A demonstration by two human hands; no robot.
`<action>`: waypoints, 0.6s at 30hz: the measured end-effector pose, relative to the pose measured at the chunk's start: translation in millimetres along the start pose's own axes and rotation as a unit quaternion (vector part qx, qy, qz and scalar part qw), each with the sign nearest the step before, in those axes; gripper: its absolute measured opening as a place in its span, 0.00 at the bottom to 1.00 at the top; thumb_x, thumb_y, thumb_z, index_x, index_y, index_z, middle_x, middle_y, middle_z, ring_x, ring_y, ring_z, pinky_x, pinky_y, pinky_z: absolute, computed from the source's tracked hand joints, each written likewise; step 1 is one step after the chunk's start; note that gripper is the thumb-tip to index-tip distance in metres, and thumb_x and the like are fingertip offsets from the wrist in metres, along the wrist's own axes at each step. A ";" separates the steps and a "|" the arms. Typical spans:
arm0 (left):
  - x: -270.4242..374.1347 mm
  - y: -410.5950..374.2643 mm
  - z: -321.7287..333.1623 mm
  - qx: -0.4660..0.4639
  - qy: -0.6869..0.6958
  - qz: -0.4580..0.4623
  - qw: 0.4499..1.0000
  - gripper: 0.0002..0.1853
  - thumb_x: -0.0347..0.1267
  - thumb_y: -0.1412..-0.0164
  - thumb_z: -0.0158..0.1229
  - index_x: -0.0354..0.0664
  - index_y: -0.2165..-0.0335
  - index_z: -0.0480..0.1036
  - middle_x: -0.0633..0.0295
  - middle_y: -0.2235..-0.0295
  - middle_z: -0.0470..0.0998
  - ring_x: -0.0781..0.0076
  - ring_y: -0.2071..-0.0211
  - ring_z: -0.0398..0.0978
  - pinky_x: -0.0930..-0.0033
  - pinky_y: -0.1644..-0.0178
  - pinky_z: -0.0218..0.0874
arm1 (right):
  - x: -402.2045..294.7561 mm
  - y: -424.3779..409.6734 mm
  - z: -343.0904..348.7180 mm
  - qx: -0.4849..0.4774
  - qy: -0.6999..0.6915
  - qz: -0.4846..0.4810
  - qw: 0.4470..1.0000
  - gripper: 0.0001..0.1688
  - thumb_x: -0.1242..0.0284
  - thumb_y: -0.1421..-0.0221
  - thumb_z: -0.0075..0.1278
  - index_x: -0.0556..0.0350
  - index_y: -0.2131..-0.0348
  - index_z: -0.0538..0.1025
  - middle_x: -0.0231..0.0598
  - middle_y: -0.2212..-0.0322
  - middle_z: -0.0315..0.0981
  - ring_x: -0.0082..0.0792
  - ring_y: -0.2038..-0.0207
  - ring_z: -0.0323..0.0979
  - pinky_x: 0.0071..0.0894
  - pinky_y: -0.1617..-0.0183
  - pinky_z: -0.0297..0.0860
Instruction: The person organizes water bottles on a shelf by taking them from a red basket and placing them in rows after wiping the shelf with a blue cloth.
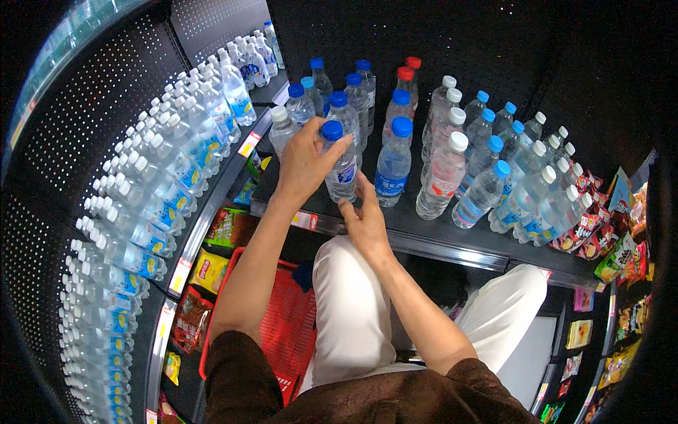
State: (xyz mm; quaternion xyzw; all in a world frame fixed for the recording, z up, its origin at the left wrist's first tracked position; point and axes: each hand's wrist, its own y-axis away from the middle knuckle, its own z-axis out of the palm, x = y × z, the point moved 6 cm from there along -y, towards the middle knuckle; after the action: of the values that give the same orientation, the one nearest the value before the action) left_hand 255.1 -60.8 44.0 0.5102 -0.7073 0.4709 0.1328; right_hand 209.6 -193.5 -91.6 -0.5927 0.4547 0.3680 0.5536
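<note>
Both my hands are on a clear plastic water bottle (339,172) with a blue cap, upright at the front of the black shelf (418,228). My left hand (304,159) grips it near the neck, thumb and fingers on either side. Low on its right side, the fingers of my right hand (365,214) touch the base. Directly behind stands a row of similar blue-capped bottles (343,112). Just right is another blue-capped bottle with a blue label (393,169), and beyond it a white-capped bottle with a pink label (441,183). A white-capped bottle (282,127) is partly hidden by my left hand.
A left shelf holds many white-capped bottles with blue labels (175,185). Light-blue-capped bottles (481,196) and snack packets (588,233) occupy the right. Below my left arm is a red plastic basket (288,312). Price tags line the shelf's metal edge (450,253), close to my knees.
</note>
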 end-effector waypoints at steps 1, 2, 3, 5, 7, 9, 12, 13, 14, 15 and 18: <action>-3.3 2.3 0.2 0.005 -0.016 -0.004 1.000 0.22 0.43 0.45 0.72 0.39 0.61 0.75 0.70 0.80 0.63 0.78 0.78 0.61 0.69 0.72 0.55 | -0.6 0.2 -0.7 -0.008 -0.007 0.019 1.000 0.41 0.76 0.39 0.54 0.68 0.33 0.56 0.65 0.40 0.62 0.55 0.38 0.63 0.45 0.39 0.67; -7.7 6.0 0.7 0.010 -0.033 -0.008 0.999 0.23 0.43 0.46 0.73 0.39 0.60 0.75 0.69 0.80 0.63 0.77 0.78 0.61 0.68 0.72 0.55 | 0.7 0.2 -0.7 -0.016 -0.015 0.039 0.999 0.40 0.76 0.39 0.54 0.67 0.33 0.56 0.64 0.40 0.62 0.54 0.39 0.64 0.43 0.42 0.70; -10.6 8.8 1.3 0.015 -0.049 -0.010 0.999 0.25 0.44 0.47 0.74 0.38 0.59 0.75 0.69 0.81 0.62 0.75 0.78 0.62 0.68 0.72 0.56 | 3.8 -1.1 -1.3 -0.017 -0.004 0.034 0.999 0.40 0.76 0.38 0.54 0.67 0.33 0.56 0.63 0.41 0.63 0.52 0.39 0.64 0.41 0.44 0.71; -17.1 15.7 2.8 0.034 -0.057 0.002 0.998 0.29 0.44 0.49 0.75 0.38 0.54 0.74 0.66 0.77 0.66 0.73 0.76 0.64 0.66 0.71 0.58 | 12.8 -3.2 -1.3 -0.021 0.019 0.023 0.999 0.40 0.76 0.38 0.53 0.66 0.33 0.56 0.62 0.41 0.63 0.50 0.41 0.66 0.37 0.48 0.74; -19.0 25.5 6.1 0.050 -0.059 0.012 0.997 0.33 0.45 0.50 0.75 0.38 0.51 0.73 0.63 0.72 0.68 0.70 0.74 0.66 0.65 0.69 0.61 | 13.0 -2.7 -2.7 -0.019 0.031 0.025 0.999 0.39 0.76 0.38 0.53 0.66 0.33 0.56 0.61 0.41 0.62 0.50 0.41 0.65 0.37 0.47 0.75; -16.7 38.9 9.9 0.068 -0.060 0.024 0.996 0.37 0.45 0.51 0.76 0.38 0.48 0.72 0.60 0.67 0.70 0.67 0.72 0.68 0.64 0.67 0.65 | 11.3 -1.8 -3.4 -0.020 0.035 0.023 0.999 0.39 0.76 0.38 0.53 0.66 0.33 0.56 0.61 0.41 0.61 0.50 0.40 0.65 0.37 0.47 0.75; -43.9 55.1 30.3 0.036 -0.061 -0.037 0.997 0.42 0.44 0.49 0.75 0.37 0.42 0.65 0.53 0.54 0.73 0.59 0.57 0.78 0.61 0.56 0.69 | 9.9 -0.5 -4.2 -0.025 0.036 0.013 0.999 0.38 0.77 0.37 0.52 0.66 0.33 0.56 0.61 0.40 0.60 0.51 0.40 0.65 0.38 0.48 0.76; -56.5 59.5 37.0 0.027 -0.055 -0.061 0.996 0.43 0.44 0.49 0.75 0.37 0.42 0.64 0.51 0.52 0.74 0.57 0.54 0.79 0.61 0.55 0.70 | 11.7 0.5 -2.5 -0.029 0.038 0.009 0.999 0.38 0.77 0.37 0.52 0.66 0.33 0.56 0.61 0.40 0.60 0.52 0.40 0.64 0.38 0.48 0.76; -69.5 63.6 45.3 0.000 -0.041 -0.089 0.995 0.43 0.43 0.48 0.75 0.34 0.42 0.62 0.46 0.50 0.76 0.53 0.49 0.79 0.58 0.52 0.70 | 12.6 1.5 -0.8 -0.034 0.041 0.005 0.999 0.38 0.77 0.37 0.51 0.66 0.33 0.56 0.61 0.40 0.59 0.52 0.40 0.64 0.38 0.49 0.77; -76.4 64.9 50.5 -0.004 -0.019 -0.092 0.996 0.42 0.42 0.48 0.74 0.33 0.42 0.63 0.46 0.51 0.77 0.53 0.50 0.79 0.58 0.52 0.70 | 12.1 2.5 -0.4 -0.033 0.039 0.006 0.999 0.38 0.77 0.36 0.51 0.66 0.33 0.56 0.61 0.40 0.59 0.52 0.40 0.64 0.38 0.49 0.77; -89.6 67.4 62.4 -0.023 0.032 -0.102 0.994 0.40 0.41 0.48 0.73 0.32 0.44 0.64 0.43 0.53 0.78 0.49 0.51 0.79 0.55 0.50 0.69 | 8.8 4.8 -1.2 -0.033 0.039 0.009 0.999 0.37 0.77 0.36 0.51 0.66 0.33 0.56 0.61 0.40 0.59 0.52 0.40 0.65 0.38 0.49 0.77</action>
State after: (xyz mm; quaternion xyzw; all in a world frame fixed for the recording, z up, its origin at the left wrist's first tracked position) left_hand 256.0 -55.0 -84.1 0.5615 -0.6576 0.4542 0.2145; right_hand 207.7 -195.8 -101.3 -0.6204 0.4689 0.3649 0.5120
